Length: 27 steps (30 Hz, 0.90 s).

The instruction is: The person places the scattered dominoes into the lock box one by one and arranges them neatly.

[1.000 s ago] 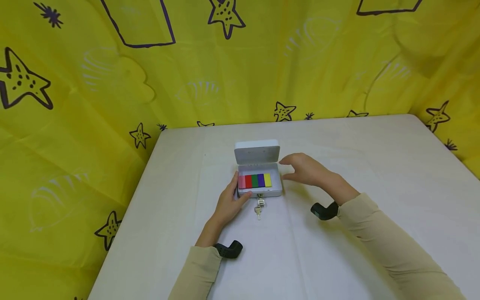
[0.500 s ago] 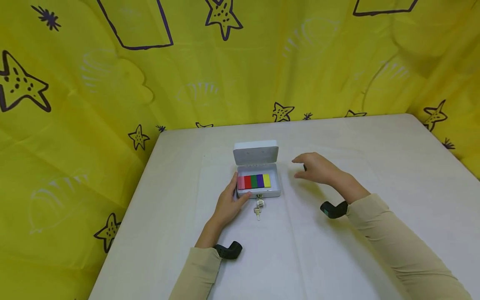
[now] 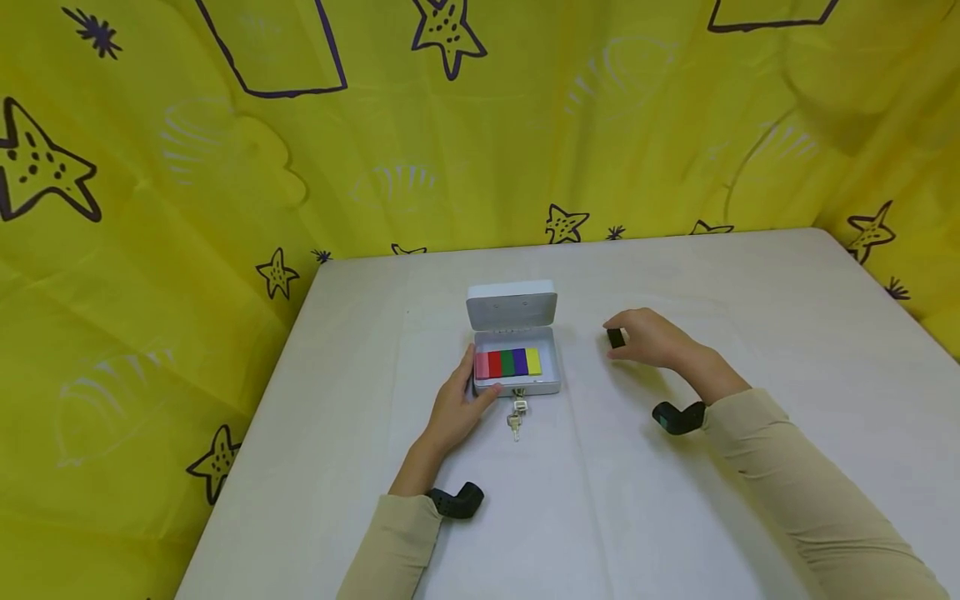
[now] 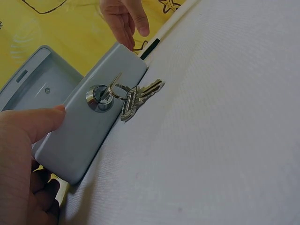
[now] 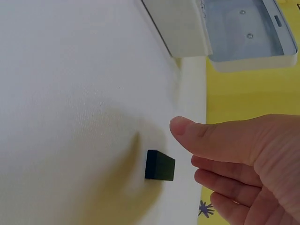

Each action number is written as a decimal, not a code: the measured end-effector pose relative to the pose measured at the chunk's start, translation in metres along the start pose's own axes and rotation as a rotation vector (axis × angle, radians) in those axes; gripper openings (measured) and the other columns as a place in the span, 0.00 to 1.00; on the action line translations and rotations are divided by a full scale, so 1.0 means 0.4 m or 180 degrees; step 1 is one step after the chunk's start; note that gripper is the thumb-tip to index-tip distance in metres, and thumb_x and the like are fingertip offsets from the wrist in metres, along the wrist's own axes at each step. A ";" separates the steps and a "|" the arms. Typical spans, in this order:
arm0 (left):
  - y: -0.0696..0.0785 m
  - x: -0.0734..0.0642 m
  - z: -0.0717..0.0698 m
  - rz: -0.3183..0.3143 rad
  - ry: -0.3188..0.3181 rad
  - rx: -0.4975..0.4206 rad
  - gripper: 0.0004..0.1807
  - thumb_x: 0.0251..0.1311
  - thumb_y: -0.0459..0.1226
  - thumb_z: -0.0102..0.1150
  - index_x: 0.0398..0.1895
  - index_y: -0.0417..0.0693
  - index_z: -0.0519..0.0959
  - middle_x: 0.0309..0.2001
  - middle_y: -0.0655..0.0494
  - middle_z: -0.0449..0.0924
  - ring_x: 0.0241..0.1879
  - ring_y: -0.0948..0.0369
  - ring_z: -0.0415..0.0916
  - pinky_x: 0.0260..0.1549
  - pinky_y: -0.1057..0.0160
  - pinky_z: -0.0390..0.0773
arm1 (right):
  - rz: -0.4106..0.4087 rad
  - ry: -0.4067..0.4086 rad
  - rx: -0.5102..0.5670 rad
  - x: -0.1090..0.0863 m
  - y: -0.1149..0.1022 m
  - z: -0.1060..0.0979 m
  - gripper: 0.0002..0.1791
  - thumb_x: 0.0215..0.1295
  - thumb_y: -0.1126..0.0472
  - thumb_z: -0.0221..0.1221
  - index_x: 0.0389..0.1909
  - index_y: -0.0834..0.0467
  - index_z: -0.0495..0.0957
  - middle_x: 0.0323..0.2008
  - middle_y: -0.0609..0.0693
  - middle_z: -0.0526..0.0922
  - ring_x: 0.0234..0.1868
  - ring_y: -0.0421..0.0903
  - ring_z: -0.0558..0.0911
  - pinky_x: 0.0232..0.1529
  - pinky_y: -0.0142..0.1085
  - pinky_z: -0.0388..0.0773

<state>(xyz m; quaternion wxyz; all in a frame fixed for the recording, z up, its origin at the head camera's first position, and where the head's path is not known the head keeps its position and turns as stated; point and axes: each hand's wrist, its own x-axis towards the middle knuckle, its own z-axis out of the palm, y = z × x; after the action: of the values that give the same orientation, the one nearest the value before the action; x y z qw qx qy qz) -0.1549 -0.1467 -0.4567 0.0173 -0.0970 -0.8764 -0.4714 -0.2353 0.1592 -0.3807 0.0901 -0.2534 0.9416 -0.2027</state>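
A small pale grey cash box [image 3: 557,364] stands on the table with its lid [image 3: 512,312] raised. Inside lies a row of coloured blocks [image 3: 508,363], pink at the left and yellow at the right. My left hand [image 3: 453,408] grips the box's front left corner, thumb on the front and fingers along the side. Keys [image 4: 136,100] hang on a ring from the front lock [image 4: 99,98]. To the right, a black block [image 5: 160,166] sits on the table. My right hand [image 3: 652,337] is just beyond it, thumb and fingers parted, holding nothing.
White cloth covers the table [image 3: 360,350]. Behind it and at its sides hangs a yellow curtain [image 3: 480,150] with star drawings. Each wrist wears a black camera mount, such as the right one [image 3: 678,418].
My right hand has moved from the box's right edge farther right, and the black block now shows between its thumb and fingers. The left hand and box have stayed put.
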 end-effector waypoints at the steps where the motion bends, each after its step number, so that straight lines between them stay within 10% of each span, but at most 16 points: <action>1: 0.000 0.000 0.000 0.0005 -0.0004 -0.0001 0.44 0.59 0.52 0.55 0.72 0.49 0.45 0.70 0.56 0.48 0.68 0.58 0.46 0.63 0.56 0.52 | 0.0040 -0.0010 0.0014 0.000 0.002 0.000 0.25 0.51 0.66 0.66 0.50 0.74 0.73 0.49 0.67 0.76 0.52 0.63 0.71 0.53 0.53 0.67; 27: 0.004 0.001 -0.001 -0.0005 0.0004 -0.0007 0.44 0.59 0.51 0.55 0.72 0.46 0.46 0.70 0.55 0.49 0.68 0.58 0.47 0.63 0.57 0.53 | 0.0045 -0.0169 -0.0114 0.030 0.042 0.011 0.24 0.49 0.70 0.65 0.49 0.74 0.74 0.49 0.68 0.76 0.52 0.65 0.71 0.53 0.54 0.67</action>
<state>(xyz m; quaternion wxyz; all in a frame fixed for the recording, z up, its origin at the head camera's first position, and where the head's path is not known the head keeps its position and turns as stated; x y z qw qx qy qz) -0.1552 -0.1462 -0.4552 0.0174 -0.0960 -0.8759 -0.4725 -0.2517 0.1650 -0.3928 0.1119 -0.2536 0.9441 -0.1783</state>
